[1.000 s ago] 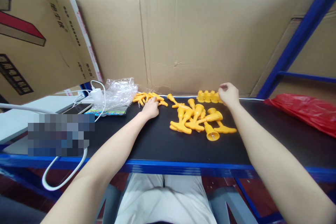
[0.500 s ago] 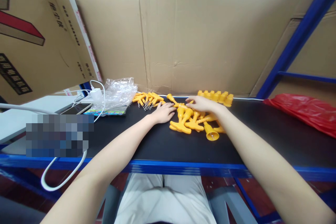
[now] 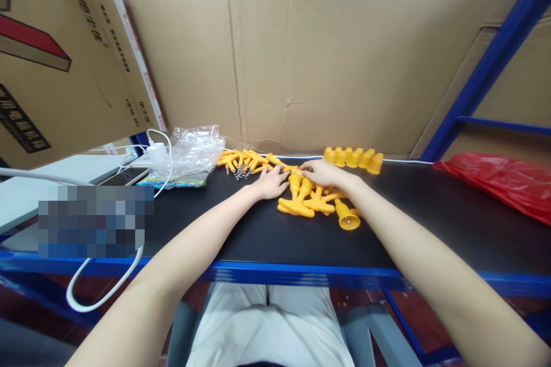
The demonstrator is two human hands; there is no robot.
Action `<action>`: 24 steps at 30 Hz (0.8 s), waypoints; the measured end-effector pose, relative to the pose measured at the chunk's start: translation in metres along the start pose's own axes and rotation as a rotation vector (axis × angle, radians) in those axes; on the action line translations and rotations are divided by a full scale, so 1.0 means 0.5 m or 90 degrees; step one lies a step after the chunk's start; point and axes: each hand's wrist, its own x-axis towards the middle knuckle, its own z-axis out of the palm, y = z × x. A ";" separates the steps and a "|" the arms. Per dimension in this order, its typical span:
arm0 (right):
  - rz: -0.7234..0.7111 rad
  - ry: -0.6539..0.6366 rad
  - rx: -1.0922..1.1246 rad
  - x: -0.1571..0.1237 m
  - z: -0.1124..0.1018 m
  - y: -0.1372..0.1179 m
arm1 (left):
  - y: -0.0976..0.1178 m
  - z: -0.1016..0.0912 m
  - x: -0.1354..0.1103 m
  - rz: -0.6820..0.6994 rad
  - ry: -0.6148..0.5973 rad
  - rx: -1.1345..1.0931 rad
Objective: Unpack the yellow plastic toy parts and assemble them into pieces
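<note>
Fingers spread, my left hand [image 3: 272, 183] rests palm down at the left edge of a pile of yellow corkscrews [image 3: 296, 206] with T-shaped handles. Its fingertips touch the yellow pieces beside it. My right hand [image 3: 325, 173] curls over the back of the same pile, thumb and fingers closed on a yellow corkscrew partly hidden by them. A yellow bell-shaped cap [image 3: 348, 218] lies on its side at the pile's front right, its open end toward me. To the left lie several corkscrew handles [image 3: 253, 158] with bare metal spirals [image 3: 241, 172].
A row of yellow caps [image 3: 353, 157] stands behind my right hand. Clear plastic wrap [image 3: 193, 149], a white charger with cables [image 3: 158, 155] and a blurred patch are at left. A red plastic bag [image 3: 495, 183] lies right. Cardboard [image 3: 344, 57] walls the back of the black tabletop [image 3: 258, 241].
My right hand has shifted slightly left, toward my left hand. A yellow piece behind the hands has moved left to the other handles. My left hand has barely moved.
</note>
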 end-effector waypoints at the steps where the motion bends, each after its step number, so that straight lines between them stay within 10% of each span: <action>1: 0.000 0.006 -0.005 0.001 0.002 -0.001 | -0.002 0.000 0.001 0.010 0.012 -0.015; 16: -0.024 0.172 0.000 0.014 0.025 -0.001 | -0.002 -0.049 0.008 0.010 0.175 -0.227; 24: -0.119 0.181 0.362 0.034 0.028 -0.015 | 0.031 -0.031 0.015 0.000 0.185 -0.551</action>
